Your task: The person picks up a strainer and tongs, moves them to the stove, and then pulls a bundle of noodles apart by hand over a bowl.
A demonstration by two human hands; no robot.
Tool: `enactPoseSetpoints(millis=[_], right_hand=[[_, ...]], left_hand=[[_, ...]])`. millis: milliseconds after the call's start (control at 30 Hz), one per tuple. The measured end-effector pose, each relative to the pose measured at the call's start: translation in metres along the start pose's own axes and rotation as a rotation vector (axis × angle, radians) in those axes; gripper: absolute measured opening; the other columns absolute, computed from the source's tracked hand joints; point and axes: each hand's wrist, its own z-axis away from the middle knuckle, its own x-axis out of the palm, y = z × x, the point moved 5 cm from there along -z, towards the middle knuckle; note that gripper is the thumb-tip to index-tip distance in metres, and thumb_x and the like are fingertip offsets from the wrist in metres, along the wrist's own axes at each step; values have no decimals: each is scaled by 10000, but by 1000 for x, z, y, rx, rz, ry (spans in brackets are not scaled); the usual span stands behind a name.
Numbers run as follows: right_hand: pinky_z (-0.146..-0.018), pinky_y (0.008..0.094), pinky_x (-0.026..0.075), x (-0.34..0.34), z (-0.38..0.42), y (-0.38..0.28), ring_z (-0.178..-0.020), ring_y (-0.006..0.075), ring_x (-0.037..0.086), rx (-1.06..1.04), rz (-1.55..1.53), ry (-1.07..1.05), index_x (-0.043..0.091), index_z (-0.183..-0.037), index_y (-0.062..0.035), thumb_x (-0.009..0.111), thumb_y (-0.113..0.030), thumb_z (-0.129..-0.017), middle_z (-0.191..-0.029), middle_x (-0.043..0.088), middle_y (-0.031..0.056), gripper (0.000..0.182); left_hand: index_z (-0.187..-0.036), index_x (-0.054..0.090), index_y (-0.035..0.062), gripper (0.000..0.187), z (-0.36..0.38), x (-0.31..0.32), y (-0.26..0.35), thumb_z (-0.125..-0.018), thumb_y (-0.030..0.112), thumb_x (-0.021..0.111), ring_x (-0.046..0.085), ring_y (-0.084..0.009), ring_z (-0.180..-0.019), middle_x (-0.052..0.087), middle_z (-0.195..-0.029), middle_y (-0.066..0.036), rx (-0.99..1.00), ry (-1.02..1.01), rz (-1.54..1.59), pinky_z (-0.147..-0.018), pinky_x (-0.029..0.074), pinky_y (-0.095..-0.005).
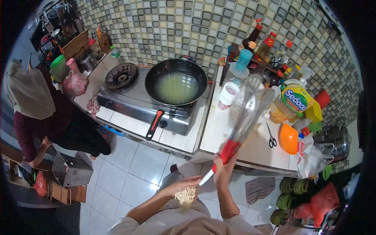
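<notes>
My left hand [181, 188] is closed around a block of dry noodles [185, 197], held in front of my body. Just to the right, my right hand [224, 169] grips a long metal kitchen utensil [246, 117] by its red and white handle. Its slotted far end reaches over the right-hand counter; blur hides whether it is one piece or several. The white handle end comes close to my left fingers. Ahead, a black frying pan [152, 84] with pale yellowish liquid [178, 88] sits on the stove [133, 105], its handle pointing toward me.
Scissors [271, 135] and an orange bowl [288, 139] lie on the right counter. A white jar [228, 94], sauce bottles [267, 43] and a yellow-green Sedaap pack [297, 98] stand behind. Another person [43, 98] stands at left beside a grey box [72, 170]. Gas cylinders [286, 200] are at lower right.
</notes>
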Motion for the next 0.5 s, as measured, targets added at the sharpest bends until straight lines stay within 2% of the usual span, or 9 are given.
enactPoseSetpoints(millis=[33, 67, 167, 200, 233, 267, 300, 367, 500], right_hand=[[-836, 273, 343, 16, 0, 3, -963, 164, 420, -64, 103, -32, 151, -1274, 3, 563, -23, -709, -1109, 389, 99, 700], [-887, 284, 295, 35, 2, 4, -1001, 173, 401, -56, 16, -91, 157, -1267, 27, 564, -27, -708, -1135, 372, 107, 694], [-782, 260, 357, 85, 4, -12, -889, 131, 417, 36, -122, -231, 276, -1160, 13, 553, -3, -700, -1003, 401, 82, 536], [-746, 244, 375, 100, 2, -12, -856, 121, 432, -20, -110, -240, 229, -1202, 3, 537, 19, -704, -977, 415, 71, 586], [-709, 227, 394, 115, 0, -12, -824, 111, 446, -78, -95, -246, 182, -1245, -8, 522, 40, -707, -951, 428, 59, 638], [-745, 240, 393, 133, -3, -13, -883, 128, 455, -115, -95, -284, 187, -1236, -4, 528, 33, -710, -979, 431, 73, 628], [-770, 252, 388, 151, -6, -18, -917, 144, 458, -169, -100, -295, 250, -1181, -8, 532, 31, -706, -990, 433, 86, 554], [-784, 263, 384, 188, -6, -23, -912, 152, 464, -82, -213, -360, 297, -1114, -16, 536, 31, -700, -983, 435, 95, 481], [-725, 266, 430, 271, 4, -25, -889, 149, 485, -75, -303, -352, 277, -1109, -22, 500, 62, -691, -966, 445, 106, 480]], left_hand=[[-1218, 354, 135, 398, 9, -10, 7, -869, 322, 388, 515, -120, -468, 462, -577, -14, 62, 73, -121, -411, 422, -242], [-1144, 409, 92, 340, 19, -9, 12, -876, 300, 379, 518, -97, -472, 454, -576, -5, 55, -5, -108, -421, 425, -232], [-1080, 439, 86, 306, 47, -21, 28, -877, 306, 375, 510, -101, -462, 452, -577, -7, 142, 75, -175, -413, 418, -231], [-1028, 447, 80, 290, 59, -21, 35, -880, 315, 361, 494, -114, -450, 458, -581, -20, 191, 191, -191, -415, 407, -229], [-1028, 447, 80, 290, 67, -25, 40, -880, 315, 361, 494, -114, -450, 458, -581, -20, 187, 193, -198, -415, 407, -229], [-1012, 447, 80, 292, 77, -30, 49, -881, 324, 354, 501, -127, -455, 469, -586, -31, 263, 175, -133, -419, 409, -234], [-997, 446, 79, 295, 88, -38, 60, -882, 332, 346, 507, -140, -460, 479, -590, -41, 340, 156, -66, -423, 412, -240], [-959, 444, 70, 310, 112, -56, 81, -880, 350, 336, 510, -152, -463, 504, -604, -63, 352, 211, -138, -434, 422, -255], [-916, 440, 50, 331, 171, -89, 137, -871, 366, 352, 512, -152, -467, 510, -597, -71, 435, 372, -189, -440, 429, -265]])
